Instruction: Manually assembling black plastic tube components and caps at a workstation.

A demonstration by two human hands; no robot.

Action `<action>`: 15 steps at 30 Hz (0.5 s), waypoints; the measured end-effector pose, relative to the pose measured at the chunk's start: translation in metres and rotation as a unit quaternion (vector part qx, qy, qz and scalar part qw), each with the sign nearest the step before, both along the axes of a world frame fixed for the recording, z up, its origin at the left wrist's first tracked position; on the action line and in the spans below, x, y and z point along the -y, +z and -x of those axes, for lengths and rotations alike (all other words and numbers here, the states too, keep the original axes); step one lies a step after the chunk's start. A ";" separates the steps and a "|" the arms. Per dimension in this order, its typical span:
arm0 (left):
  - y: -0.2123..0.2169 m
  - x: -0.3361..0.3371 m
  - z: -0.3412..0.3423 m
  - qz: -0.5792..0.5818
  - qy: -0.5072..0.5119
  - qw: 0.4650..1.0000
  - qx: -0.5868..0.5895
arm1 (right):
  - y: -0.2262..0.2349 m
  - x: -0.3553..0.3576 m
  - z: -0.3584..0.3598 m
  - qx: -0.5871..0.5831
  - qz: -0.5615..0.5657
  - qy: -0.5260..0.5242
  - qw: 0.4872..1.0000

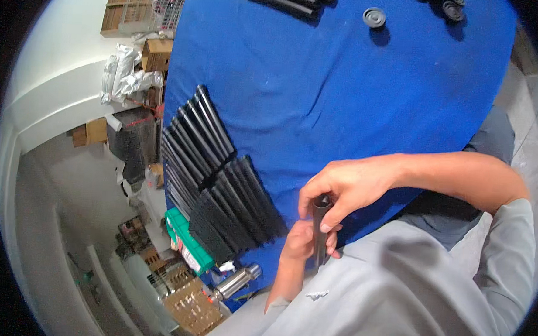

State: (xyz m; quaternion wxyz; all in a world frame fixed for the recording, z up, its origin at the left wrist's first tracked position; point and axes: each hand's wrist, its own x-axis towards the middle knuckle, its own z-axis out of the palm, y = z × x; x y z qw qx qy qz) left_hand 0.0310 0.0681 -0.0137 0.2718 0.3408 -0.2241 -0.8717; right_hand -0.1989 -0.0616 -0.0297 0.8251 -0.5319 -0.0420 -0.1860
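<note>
Tube stack (217, 177) on table (345, 99) – left of hands, round cap (374, 17) far behind

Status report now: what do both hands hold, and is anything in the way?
Left hand grips black tube from below. Right hand fingers on tube's top end. Black tube stacks lie apart on blue cloth; nothing blocking.

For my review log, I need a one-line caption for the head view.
Both hands grip a black tube: left hand around its shaft, right hand at its top end, beside stacked black tubes on a blue-covered table.
</note>
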 end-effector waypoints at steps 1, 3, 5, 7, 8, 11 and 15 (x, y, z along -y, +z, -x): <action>0.005 -0.001 0.003 -0.015 0.023 1.000 0.008 | -0.004 0.000 -0.001 0.006 0.037 -0.052 0.998; 0.007 -0.004 -0.007 -0.007 0.047 0.999 0.006 | 0.000 0.005 -0.001 -0.004 0.090 -0.131 0.987; 0.017 0.000 0.000 0.004 0.096 0.993 0.065 | 0.011 0.018 0.007 -0.091 -0.022 -0.163 0.982; 0.008 0.010 0.008 0.035 0.061 0.996 0.048 | 0.013 0.029 0.016 -0.119 -0.025 -0.240 0.963; 0.008 0.015 0.013 0.060 0.039 0.996 0.054 | 0.017 0.033 0.020 -0.126 -0.025 -0.261 0.957; 0.007 0.038 0.035 0.072 -0.008 0.995 0.062 | 0.015 0.046 0.022 -0.151 0.039 -0.336 0.929; -0.004 0.069 0.068 0.085 -0.067 0.993 0.040 | 0.017 0.059 0.036 -0.172 0.131 -0.437 0.873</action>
